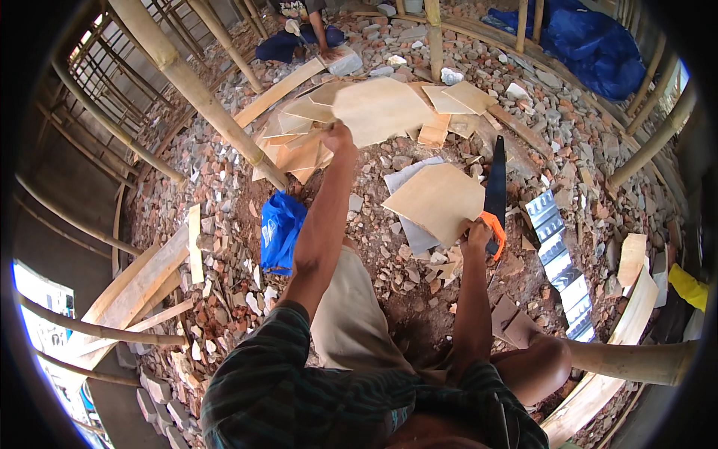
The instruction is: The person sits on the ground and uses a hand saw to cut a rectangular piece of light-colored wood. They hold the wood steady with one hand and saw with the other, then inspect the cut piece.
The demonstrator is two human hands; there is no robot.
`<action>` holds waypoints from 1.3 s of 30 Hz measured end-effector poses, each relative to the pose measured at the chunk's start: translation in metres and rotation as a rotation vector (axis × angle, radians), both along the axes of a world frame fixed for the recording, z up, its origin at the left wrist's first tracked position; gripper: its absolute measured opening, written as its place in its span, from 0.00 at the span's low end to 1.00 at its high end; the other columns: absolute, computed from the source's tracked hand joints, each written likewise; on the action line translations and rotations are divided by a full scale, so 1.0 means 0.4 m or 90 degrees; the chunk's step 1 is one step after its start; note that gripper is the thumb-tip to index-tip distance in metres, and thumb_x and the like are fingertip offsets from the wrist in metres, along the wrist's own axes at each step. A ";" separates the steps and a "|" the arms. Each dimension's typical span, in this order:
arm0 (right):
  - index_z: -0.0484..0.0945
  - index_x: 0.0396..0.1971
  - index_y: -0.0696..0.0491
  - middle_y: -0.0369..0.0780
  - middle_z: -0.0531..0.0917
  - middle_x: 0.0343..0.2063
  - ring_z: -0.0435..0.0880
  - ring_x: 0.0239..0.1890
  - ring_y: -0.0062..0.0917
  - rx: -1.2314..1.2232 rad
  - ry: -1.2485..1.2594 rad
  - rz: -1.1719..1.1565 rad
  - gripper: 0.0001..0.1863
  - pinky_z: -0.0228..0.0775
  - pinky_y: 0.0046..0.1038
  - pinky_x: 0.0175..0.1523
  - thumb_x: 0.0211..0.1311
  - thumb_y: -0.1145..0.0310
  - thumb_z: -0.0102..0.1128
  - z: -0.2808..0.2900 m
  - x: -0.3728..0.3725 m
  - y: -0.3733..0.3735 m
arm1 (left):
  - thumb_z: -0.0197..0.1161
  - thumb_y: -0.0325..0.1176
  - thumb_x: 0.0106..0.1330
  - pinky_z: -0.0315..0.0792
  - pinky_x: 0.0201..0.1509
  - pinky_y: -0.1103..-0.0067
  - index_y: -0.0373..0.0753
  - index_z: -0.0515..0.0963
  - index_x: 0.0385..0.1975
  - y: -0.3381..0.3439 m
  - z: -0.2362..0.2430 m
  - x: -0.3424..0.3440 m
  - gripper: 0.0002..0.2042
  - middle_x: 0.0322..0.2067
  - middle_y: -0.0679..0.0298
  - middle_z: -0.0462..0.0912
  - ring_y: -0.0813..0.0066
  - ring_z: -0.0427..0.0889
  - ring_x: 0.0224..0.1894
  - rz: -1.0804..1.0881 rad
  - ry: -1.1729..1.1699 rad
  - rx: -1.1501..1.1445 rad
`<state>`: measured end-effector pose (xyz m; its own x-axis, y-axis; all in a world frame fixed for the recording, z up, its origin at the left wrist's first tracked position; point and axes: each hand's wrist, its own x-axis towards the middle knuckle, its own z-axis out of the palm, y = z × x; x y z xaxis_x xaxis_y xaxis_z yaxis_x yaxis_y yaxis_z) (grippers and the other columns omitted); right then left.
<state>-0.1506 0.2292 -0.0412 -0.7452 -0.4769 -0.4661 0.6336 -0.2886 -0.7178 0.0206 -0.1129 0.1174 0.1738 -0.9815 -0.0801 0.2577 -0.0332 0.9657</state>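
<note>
My left hand is closed at the edge of a pile of thin plywood sheets, its arm stretched forward. My right hand is closed on the lower right corner of a pale plywood piece, which lies over a grey sheet. Right against that hand is the orange handle of a hand saw, its dark blade pointing away from me. A blue plastic bag lies beside my left forearm.
Bamboo poles stand around rubble ground. Another person sits at the back. Also in view: a blue tarp, a folded shiny strip, loose planks, and a yellow object at far right.
</note>
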 end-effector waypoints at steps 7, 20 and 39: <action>0.74 0.28 0.49 0.33 0.77 0.29 0.76 0.30 0.20 0.031 0.013 0.001 0.08 0.70 0.26 0.29 0.52 0.81 0.53 0.038 0.028 0.011 | 0.56 0.46 0.66 0.65 0.62 0.64 0.42 0.64 0.62 0.098 0.002 0.001 0.27 0.57 0.56 0.69 0.61 0.71 0.57 -0.135 0.209 0.243; 0.78 0.24 0.62 0.36 0.79 0.19 0.77 0.17 0.21 0.134 0.422 0.049 0.06 0.66 0.26 0.20 0.56 0.75 0.57 0.002 0.019 -0.027 | 0.56 0.44 0.64 0.61 0.69 0.65 0.27 0.58 0.66 0.349 -0.165 -0.178 0.35 0.62 0.36 0.64 0.46 0.67 0.65 -0.600 -0.795 -0.281; 0.77 0.21 0.60 0.46 0.81 0.18 0.80 0.21 0.38 0.397 0.702 0.329 0.15 0.72 0.36 0.29 0.59 0.62 0.58 0.039 0.031 -0.026 | 0.61 0.44 0.62 0.68 0.61 0.55 0.32 0.64 0.58 0.406 -0.242 -0.176 0.29 0.59 0.43 0.64 0.47 0.65 0.64 -0.839 -1.027 -0.390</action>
<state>-0.1382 0.2190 -0.0256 -0.6696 -0.7427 0.0106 -0.4110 0.3586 -0.8381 -0.0496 0.0496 0.0205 -0.8624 -0.3985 -0.3121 -0.4741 0.8520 0.2221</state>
